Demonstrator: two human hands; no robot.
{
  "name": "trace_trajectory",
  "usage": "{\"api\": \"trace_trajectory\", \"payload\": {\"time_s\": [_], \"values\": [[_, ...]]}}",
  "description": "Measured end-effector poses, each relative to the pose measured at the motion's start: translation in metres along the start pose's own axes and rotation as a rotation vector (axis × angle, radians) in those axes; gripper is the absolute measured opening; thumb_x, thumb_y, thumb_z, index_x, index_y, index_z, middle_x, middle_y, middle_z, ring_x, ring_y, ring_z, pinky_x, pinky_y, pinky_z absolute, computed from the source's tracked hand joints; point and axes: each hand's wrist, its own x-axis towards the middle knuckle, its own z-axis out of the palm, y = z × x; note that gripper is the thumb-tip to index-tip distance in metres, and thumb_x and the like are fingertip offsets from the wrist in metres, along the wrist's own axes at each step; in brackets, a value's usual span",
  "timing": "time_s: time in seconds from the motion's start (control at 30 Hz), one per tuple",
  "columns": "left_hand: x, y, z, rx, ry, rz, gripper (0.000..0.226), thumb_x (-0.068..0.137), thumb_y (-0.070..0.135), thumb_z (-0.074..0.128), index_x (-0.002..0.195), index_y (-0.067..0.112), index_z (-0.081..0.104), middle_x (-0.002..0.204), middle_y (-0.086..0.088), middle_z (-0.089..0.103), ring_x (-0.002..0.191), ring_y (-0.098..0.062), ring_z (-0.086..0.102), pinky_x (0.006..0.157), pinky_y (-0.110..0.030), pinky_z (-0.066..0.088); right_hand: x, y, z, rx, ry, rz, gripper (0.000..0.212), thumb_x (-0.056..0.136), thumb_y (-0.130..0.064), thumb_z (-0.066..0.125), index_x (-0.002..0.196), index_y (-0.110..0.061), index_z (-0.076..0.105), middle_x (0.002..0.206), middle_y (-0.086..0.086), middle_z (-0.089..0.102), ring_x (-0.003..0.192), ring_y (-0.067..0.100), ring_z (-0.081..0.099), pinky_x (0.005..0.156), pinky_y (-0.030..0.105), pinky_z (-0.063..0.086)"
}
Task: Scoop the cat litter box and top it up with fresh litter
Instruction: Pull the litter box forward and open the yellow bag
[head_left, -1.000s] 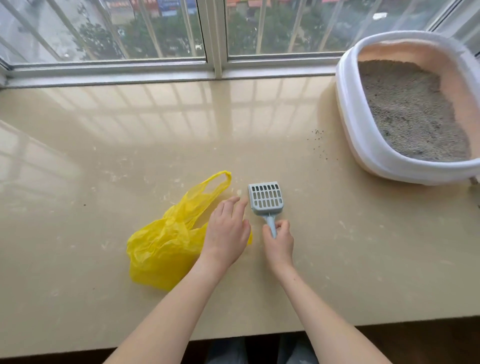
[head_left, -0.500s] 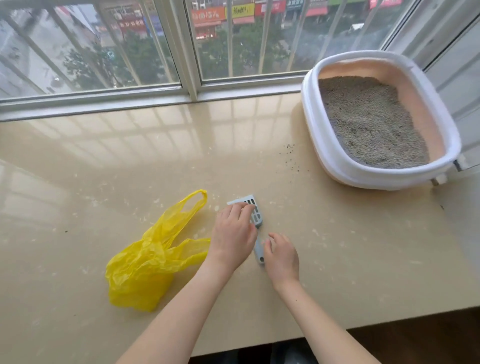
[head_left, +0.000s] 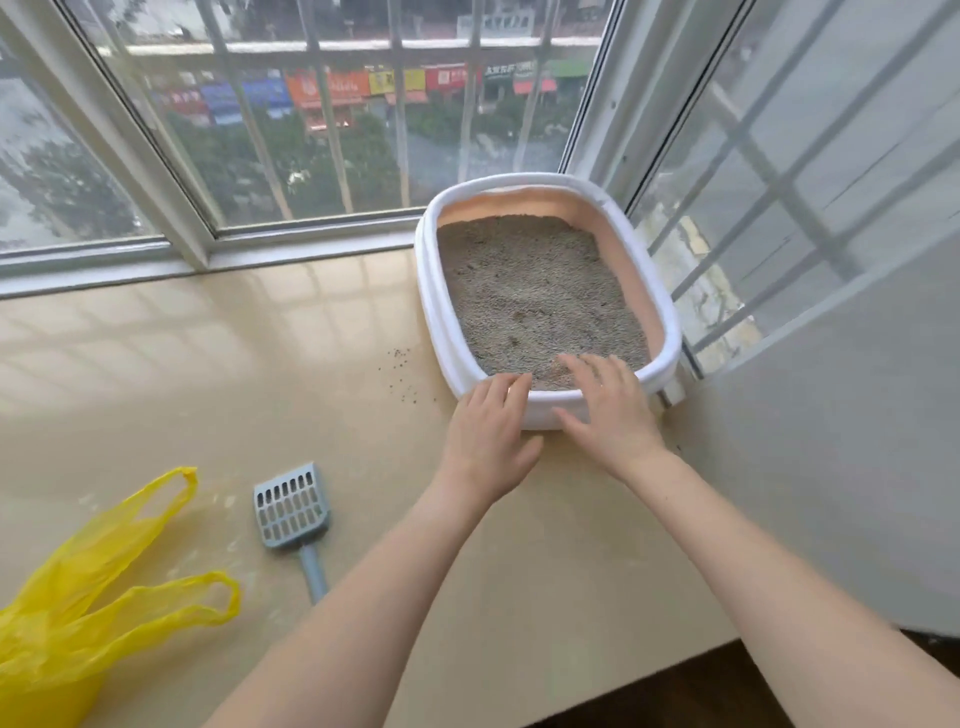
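Observation:
The white litter box (head_left: 432, 291) with a peach inner wall stands at the back right corner of the beige sill, filled with grey litter (head_left: 535, 291). My left hand (head_left: 488, 441) lies at the box's near left corner, fingers on the rim and thumb by the outer wall. My right hand (head_left: 608, 410) is spread over the near rim with straight fingers, slightly blurred. The grey slotted scoop (head_left: 293, 512) lies flat on the sill to the left of my left forearm, with no hand on it.
A crumpled yellow plastic bag (head_left: 67, 623) lies at the lower left. A few spilled litter grains (head_left: 402, 374) dot the sill (head_left: 208, 389) left of the box. Barred windows (head_left: 311, 130) close off the back and right. The sill's front edge (head_left: 675, 667) runs below my arms.
Both hands left the scoop, which now lies flat on the sill, and moved right and forward to the litter box's near rim. The view has turned toward the box.

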Motion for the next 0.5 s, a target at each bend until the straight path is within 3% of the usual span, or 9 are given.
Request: {"api": "trace_trajectory", "payload": {"time_s": [0.1,0.17,0.3,0.5], "values": [[0.036,0.011,0.032,0.119,-0.037,0.030,0.061,0.070,0.035,0.071,0.121,0.006,0.056,0.116,-0.009,0.062,0.109,-0.029,0.056,0.098,-0.039,0.038,0.022,0.030,0.007,-0.130,-0.210,-0.028,0.059,0.093,-0.051,0.046,0.145,-0.026,0.036,0.147,0.003,0.041,0.141,0.029,0.025,0.117,0.046,0.015],[0.053,0.012,0.048,0.220,-0.125,0.004,0.055,0.079,0.040,0.066,0.124,0.010,0.054,0.119,-0.008,0.061,0.114,-0.029,0.054,0.103,-0.039,0.030,0.030,0.042,0.011,-0.214,-0.288,-0.068,0.049,0.097,-0.051,0.037,0.135,-0.023,0.048,0.138,0.002,0.050,0.134,0.024,0.037,0.116,0.048,0.015],[0.068,0.010,0.065,0.358,-0.334,-0.065,0.035,0.097,0.044,0.042,0.116,0.016,0.050,0.122,-0.003,0.060,0.116,-0.027,0.053,0.098,-0.038,0.032,0.036,0.051,0.017,-0.213,-0.267,-0.106,0.042,0.100,-0.048,0.031,0.116,-0.021,0.059,0.119,0.005,0.062,0.118,0.026,0.052,0.112,0.046,0.022],[0.062,0.014,0.068,0.391,-0.318,-0.086,0.030,0.099,0.043,0.038,0.111,0.018,0.050,0.119,-0.001,0.061,0.111,-0.026,0.053,0.091,-0.036,0.033,0.028,0.055,0.025,-0.152,-0.190,-0.120,0.041,0.100,-0.048,0.034,0.113,-0.020,0.061,0.115,0.007,0.063,0.113,0.029,0.052,0.106,0.040,0.024]]}}
